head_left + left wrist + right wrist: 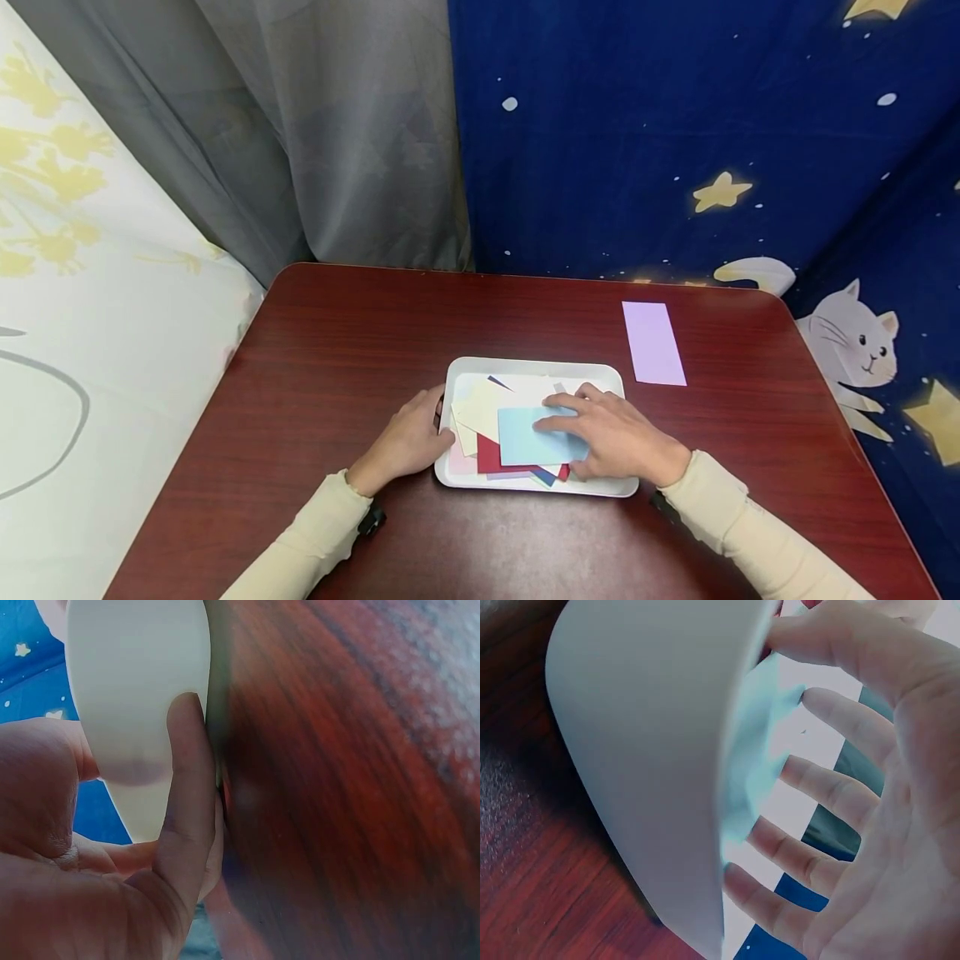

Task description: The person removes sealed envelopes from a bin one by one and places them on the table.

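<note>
A white tray (536,367) holds a loose pile of coloured paper pieces. Its left end is gripped by my left hand (408,433); in the left wrist view a finger lies along the outside of the tray wall (135,675) and the thumb reaches over the rim. Over the tray's right half, my right hand (618,433) spreads its fingers across a light blue paper (525,437) on top of the pile, fingertips touching it. The right wrist view shows those fingers apart and fairly straight, partly behind the tray wall (645,750). Cream paper (480,408) and red paper (487,457) show beneath.
A lilac paper strip (654,343) lies by itself on the dark red wooden table (360,333), behind and right of the tray. Grey and blue star-patterned curtains (600,150) hang along the table's far edge, and a white cloth (112,375) hangs at the left.
</note>
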Demonstrator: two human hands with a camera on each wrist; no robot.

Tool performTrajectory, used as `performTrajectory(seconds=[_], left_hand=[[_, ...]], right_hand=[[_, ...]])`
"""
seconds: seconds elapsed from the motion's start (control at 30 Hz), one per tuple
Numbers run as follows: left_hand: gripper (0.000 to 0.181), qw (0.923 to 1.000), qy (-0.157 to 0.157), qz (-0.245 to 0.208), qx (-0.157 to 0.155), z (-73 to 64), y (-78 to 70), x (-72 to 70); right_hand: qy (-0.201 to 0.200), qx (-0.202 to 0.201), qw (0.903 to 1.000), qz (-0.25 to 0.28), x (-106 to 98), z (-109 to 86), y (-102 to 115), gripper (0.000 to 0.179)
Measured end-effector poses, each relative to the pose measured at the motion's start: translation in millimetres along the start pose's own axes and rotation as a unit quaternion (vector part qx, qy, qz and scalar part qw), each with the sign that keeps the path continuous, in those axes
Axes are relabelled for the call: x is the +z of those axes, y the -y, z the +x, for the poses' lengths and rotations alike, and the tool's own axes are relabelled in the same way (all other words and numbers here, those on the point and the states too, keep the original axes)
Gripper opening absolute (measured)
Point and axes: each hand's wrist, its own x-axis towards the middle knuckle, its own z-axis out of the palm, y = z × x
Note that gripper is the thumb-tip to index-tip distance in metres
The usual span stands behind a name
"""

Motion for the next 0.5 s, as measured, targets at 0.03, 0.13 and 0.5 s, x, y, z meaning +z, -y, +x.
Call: performTrajectory(seconds=[0.03, 0.13, 0.5], left_hand=[[0.066, 1.0000, -0.003, -0.003, 0.003, 1.2, 4.1, 2.4], [0.067, 0.9998, -0.016, -0.006, 0.015, 5.6, 19.6, 12.3], [0.072, 0.9994, -0.029, -0.010, 0.015, 11.4, 36.3, 25.2]], right_hand=[[-0.002, 0.000, 1.0000, -0.001, -0.5, 0.3, -0.3, 0.068], [-0.010, 0.003, 0.9999, -0.008, -1.8, 0.4, -1.6, 0.066], [-0.058, 0.002, 0.9975, -0.039, -7.4, -0.4, -9.7, 0.062]])
